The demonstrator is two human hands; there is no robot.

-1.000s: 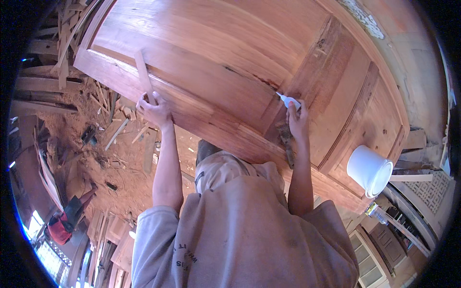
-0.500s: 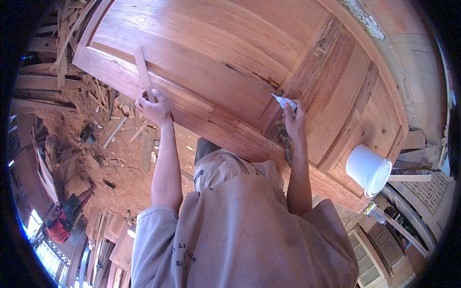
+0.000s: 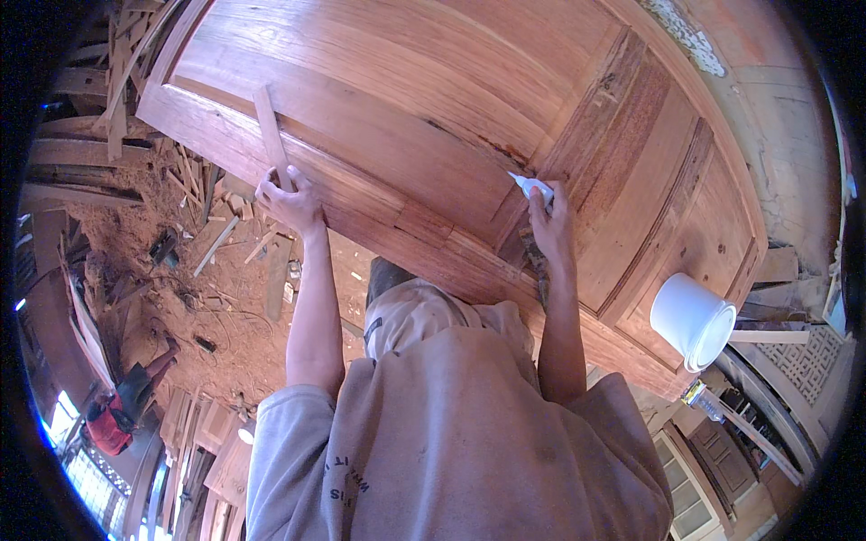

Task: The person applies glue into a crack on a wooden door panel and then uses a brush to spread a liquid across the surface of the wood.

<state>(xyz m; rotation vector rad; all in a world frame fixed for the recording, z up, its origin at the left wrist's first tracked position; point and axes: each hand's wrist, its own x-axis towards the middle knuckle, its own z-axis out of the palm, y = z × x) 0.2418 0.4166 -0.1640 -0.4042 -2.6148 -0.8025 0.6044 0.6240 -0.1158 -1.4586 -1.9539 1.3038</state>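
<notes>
A large reddish-brown wooden door with recessed panels lies before me. My left hand is closed on a thin wooden strip at the door's near left edge; the strip's far end lies over the panel moulding. In my right hand is a small white glue bottle, held between thumb and fingers. Its narrow nozzle points up and left, near a dark cracked patch by the panel's corner. Whether the nozzle touches the wood I cannot tell.
A white plastic bucket stands on the door's right end, with a small clear bottle by the edge. Wood scraps and sawdust cover the floor at left. Another person in red is at lower left. Planks are stacked far left.
My right hand has shifted very slightly left and up with the glue bottle. My left hand and the strip have barely moved.
</notes>
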